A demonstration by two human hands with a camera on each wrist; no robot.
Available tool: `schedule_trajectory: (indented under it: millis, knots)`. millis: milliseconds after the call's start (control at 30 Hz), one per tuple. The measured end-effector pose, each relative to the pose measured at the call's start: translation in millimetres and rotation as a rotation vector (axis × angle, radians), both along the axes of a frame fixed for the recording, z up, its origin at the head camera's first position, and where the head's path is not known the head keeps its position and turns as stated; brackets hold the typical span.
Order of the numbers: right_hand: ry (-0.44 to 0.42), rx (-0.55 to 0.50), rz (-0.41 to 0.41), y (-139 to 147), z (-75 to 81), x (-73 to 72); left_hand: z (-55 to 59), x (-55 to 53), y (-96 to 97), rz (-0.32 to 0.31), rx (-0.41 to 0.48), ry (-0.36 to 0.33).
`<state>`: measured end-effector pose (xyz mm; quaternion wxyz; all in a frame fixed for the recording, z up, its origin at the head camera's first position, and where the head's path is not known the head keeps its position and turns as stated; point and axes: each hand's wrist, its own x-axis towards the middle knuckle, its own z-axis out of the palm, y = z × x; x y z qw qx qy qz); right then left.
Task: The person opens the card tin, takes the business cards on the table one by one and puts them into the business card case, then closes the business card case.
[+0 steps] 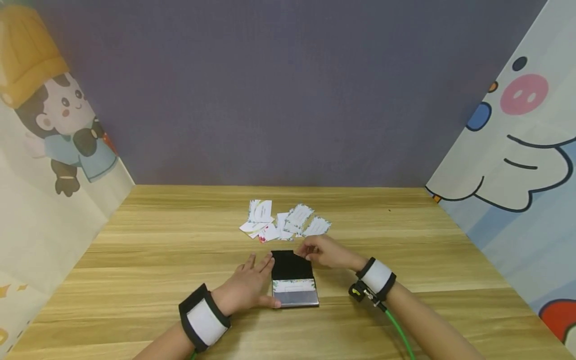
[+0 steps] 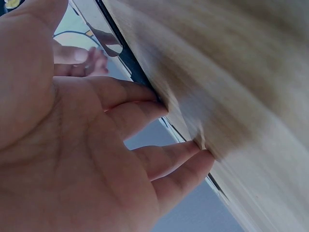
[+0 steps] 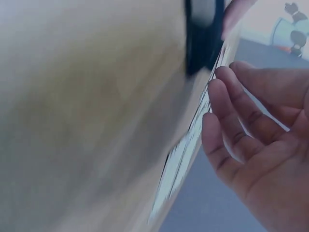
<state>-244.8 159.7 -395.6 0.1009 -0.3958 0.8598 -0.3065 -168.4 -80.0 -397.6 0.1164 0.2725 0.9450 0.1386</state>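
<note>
Card case (image 1: 292, 275), open on the table (image 1: 157, 280), is being steadied by the straight-fingered left hand (image 1: 246, 289); its lid (image 1: 285, 262) is seemingly being handled by the right hand (image 1: 328, 251), pinch unclear; careful lid control is presumably being required.

Card case (image 1: 290, 267) on the table (image 1: 396, 225), between left hand (image 1: 249, 287) and right hand (image 1: 328, 252), loose cards (image 1: 282, 224) behind it.

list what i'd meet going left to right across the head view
Yellow-hatted cartoon figure, left wristband, open black card holder, right wristband, pink-snouted cartoon.
</note>
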Motion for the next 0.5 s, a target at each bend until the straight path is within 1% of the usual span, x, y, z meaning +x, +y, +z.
schedule_trajectory:
  millis: [67,133,333,433,500]
  knots:
    - [0.06,0.028,-0.034,6,-1.0,-8.1,0.2,0.0,0.3,0.0,0.0,-0.007]
    - [0.088,0.06,-0.07,12,-1.8,-16.2,0.3,0.2,0.5,0.001,0.001,-0.013]
    - [0.111,0.118,-0.135,21,-1.0,-36.1,-2.3,0.1,-0.1,0.003,0.004,-0.007]
    - [0.138,0.147,-0.162,24,-2.0,-43.6,-3.3,-0.4,-0.4,0.003,0.005,-0.001]
    - [0.14,0.163,-0.191,26,-3.9,-47.7,-3.1,-0.5,-0.4,0.002,0.008,-0.003]
